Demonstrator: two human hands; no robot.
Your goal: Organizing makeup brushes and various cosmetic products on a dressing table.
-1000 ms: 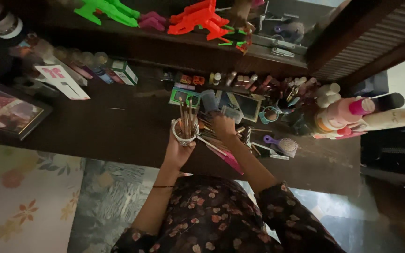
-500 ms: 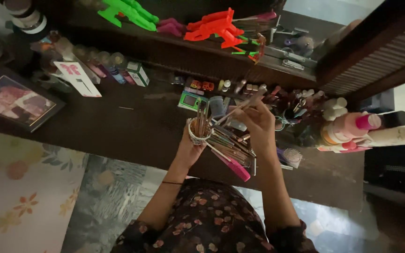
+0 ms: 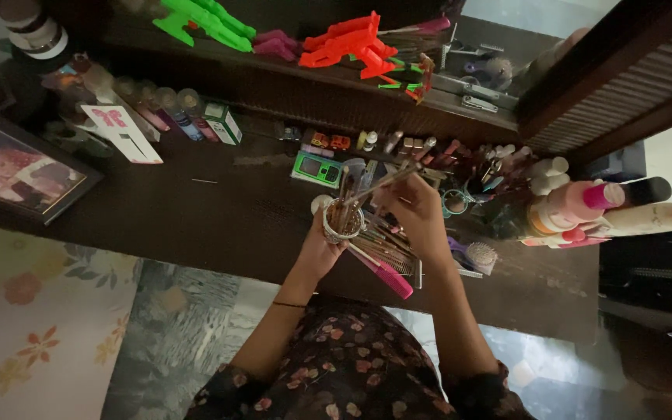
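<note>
Hard to make out: the light is dim, and the heap of small cosmetics on the right of the dark table blurs together; single pieces there cannot be told apart.
Cut off: the framed picture runs off the left edge; the bottles lying on their sides at far right are partly out of frame.
Hidden: the palm side of the left hand is covered by the cup it holds; the near end of the pink comb shows, its far end is lost under the hands.
Left hand: fingers curled close around a small round cup, gripping it from the near left side.
Cup: held just above the table's near middle, packed with thin sticks or brushes standing on end.
Right hand: fingers pinched together on one long thin stick, which slants from the hand toward the cup's mouth; whether its tip is inside the cup cannot be told.
Far shelf: an orange plastic toy and a green plastic toy lie on it.
Near left: a flowered mat.
</note>
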